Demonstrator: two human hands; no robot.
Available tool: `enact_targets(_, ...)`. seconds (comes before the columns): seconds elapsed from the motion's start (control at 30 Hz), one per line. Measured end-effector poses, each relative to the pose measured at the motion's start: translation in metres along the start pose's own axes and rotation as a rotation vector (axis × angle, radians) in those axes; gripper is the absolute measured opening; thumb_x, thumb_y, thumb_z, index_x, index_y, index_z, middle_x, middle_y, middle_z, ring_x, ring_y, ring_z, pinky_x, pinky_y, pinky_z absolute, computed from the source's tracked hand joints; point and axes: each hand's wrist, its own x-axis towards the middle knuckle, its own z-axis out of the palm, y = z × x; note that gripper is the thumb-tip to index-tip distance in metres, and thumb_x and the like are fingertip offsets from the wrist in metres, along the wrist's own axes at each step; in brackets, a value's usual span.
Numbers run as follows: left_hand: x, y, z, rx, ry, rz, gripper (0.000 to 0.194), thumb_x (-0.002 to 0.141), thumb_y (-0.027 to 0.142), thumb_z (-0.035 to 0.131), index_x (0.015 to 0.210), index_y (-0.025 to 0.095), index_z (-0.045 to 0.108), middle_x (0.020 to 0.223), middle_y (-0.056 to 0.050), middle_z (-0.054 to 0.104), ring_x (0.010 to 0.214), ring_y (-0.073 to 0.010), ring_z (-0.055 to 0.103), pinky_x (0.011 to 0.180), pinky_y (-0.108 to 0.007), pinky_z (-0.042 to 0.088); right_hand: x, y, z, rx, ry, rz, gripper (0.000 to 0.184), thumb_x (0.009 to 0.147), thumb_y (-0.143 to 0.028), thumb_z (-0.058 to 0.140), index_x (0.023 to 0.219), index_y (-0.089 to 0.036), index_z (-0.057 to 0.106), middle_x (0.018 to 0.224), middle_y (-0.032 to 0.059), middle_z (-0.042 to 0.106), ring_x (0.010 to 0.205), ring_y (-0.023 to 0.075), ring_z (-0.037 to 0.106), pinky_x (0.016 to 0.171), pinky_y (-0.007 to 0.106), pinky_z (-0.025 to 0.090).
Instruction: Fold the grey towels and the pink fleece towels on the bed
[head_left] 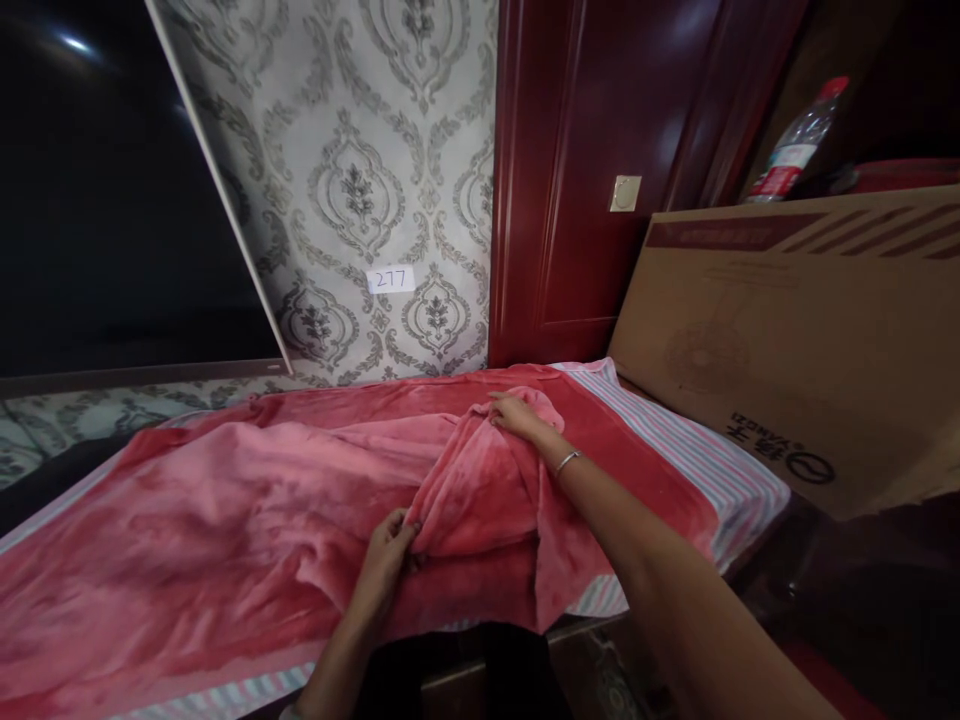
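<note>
A plush pink-red blanket (210, 500) lies spread over a bed, bunched into folds near the middle. My left hand (386, 555) is closed, pinching a fold of the blanket close to the near edge. Farther out, my right hand (514, 413), with a bracelet on its wrist, is closed on the bunched top of the same fold. Between the two hands the cloth hangs in a thick ridge.
A striped sheet (720, 470) shows under the blanket at the right. A large cardboard box (787, 330) leans at the right, with a plastic bottle (795, 140) behind it. A dark red door (592, 170) and patterned wallpaper with a "277" label (391, 279) stand behind the bed.
</note>
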Motion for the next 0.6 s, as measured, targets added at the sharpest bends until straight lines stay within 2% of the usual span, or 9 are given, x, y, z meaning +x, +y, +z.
enact_targets(0.07, 0.003, 0.0, 0.003, 0.028, -0.02, -0.032, 0.054, 0.06, 0.068, 0.077, 0.075, 0.019, 0.06, 0.048, 0.004, 0.053, 0.04, -0.0122, 0.046, 0.041, -0.023, 0.033, -0.001, -0.003, 0.007, -0.015, 0.005, 0.02, 0.014, 0.08, -0.008, 0.062, 0.079, -0.019, 0.071, 0.094, 0.0074, 0.076, 0.091, 0.0197, 0.068, 0.084, 0.026, 0.05)
enact_targets(0.13, 0.006, 0.003, 0.006, 0.063, -0.038, -0.04, 0.057, 0.059, 0.073, 0.076, 0.072, 0.02, 0.058, 0.046, 0.005, 0.052, 0.037, -0.0119, 0.044, 0.039, -0.023, 0.031, -0.003, -0.007, 0.005, -0.024, 0.041, 0.031, 0.014, 0.084, -0.011, 0.061, 0.082, -0.018, 0.072, 0.094, 0.0076, 0.075, 0.088, 0.0191, 0.067, 0.084, 0.027, 0.05)
enact_targets(0.23, 0.01, 0.015, 0.007, 0.084, 0.02, 0.053, 0.057, 0.059, 0.072, 0.076, 0.066, 0.019, 0.058, 0.049, 0.004, 0.051, 0.041, -0.0111, 0.044, 0.041, -0.023, 0.032, -0.011, -0.009, -0.021, -0.024, 0.147, 0.04, 0.017, 0.089, -0.013, 0.055, 0.093, -0.018, 0.072, 0.108, 0.0106, 0.072, 0.098, 0.0206, 0.065, 0.091, 0.03, 0.048)
enact_targets(0.33, 0.014, 0.039, -0.002, 0.048, 0.197, 0.187, 0.049, 0.062, 0.065, 0.075, 0.067, 0.018, 0.059, 0.053, 0.004, 0.054, 0.048, -0.0115, 0.048, 0.047, -0.023, 0.037, -0.032, -0.005, -0.073, 0.007, 0.361, 0.031, 0.019, 0.092, -0.016, 0.052, 0.098, -0.018, 0.07, 0.111, 0.012, 0.069, 0.103, 0.0225, 0.062, 0.094, 0.035, 0.048)
enact_targets(0.4, 0.015, 0.059, -0.013, 0.007, 0.339, 0.261, 0.044, 0.062, 0.059, 0.075, 0.066, 0.02, 0.056, 0.053, 0.005, 0.052, 0.049, -0.0117, 0.048, 0.049, -0.023, 0.038, -0.057, -0.007, -0.11, 0.064, 0.567, -0.048, 0.012, 0.091, -0.021, 0.057, 0.091, -0.021, 0.069, 0.098, 0.0084, 0.069, 0.094, 0.0234, 0.062, 0.088, 0.036, 0.049)
enact_targets(0.47, 0.016, 0.074, -0.024, -0.013, 0.481, 0.327, 0.039, 0.066, 0.053, 0.072, 0.065, 0.021, 0.051, 0.053, 0.006, 0.05, 0.048, -0.0112, 0.047, 0.048, -0.023, 0.037, -0.089, -0.014, -0.136, 0.111, 0.699, -0.138, 0.008, 0.089, -0.029, 0.065, 0.084, -0.023, 0.068, 0.088, 0.0047, 0.068, 0.087, 0.0232, 0.061, 0.081, 0.036, 0.05)
enact_targets(0.53, 0.014, 0.081, -0.034, 0.032, 0.603, 0.373, 0.031, 0.075, 0.048, 0.064, 0.068, 0.021, 0.05, 0.054, 0.005, 0.051, 0.049, -0.0115, 0.047, 0.049, -0.023, 0.038, -0.121, -0.028, -0.143, 0.144, 0.721, -0.169, 0.013, 0.089, -0.034, 0.068, 0.081, -0.024, 0.067, 0.083, 0.0027, 0.066, 0.081, 0.0218, 0.06, 0.076, 0.034, 0.049)
enact_targets(0.6, 0.011, 0.079, -0.041, 0.137, 0.681, 0.375, 0.024, 0.081, 0.042, 0.057, 0.073, 0.021, 0.053, 0.059, 0.003, 0.054, 0.052, -0.0133, 0.05, 0.051, -0.025, 0.04, -0.146, -0.043, -0.132, 0.192, 0.682, -0.165, 0.014, 0.09, -0.034, 0.068, 0.081, -0.024, 0.067, 0.083, 0.0023, 0.067, 0.079, 0.0206, 0.06, 0.074, 0.033, 0.049)
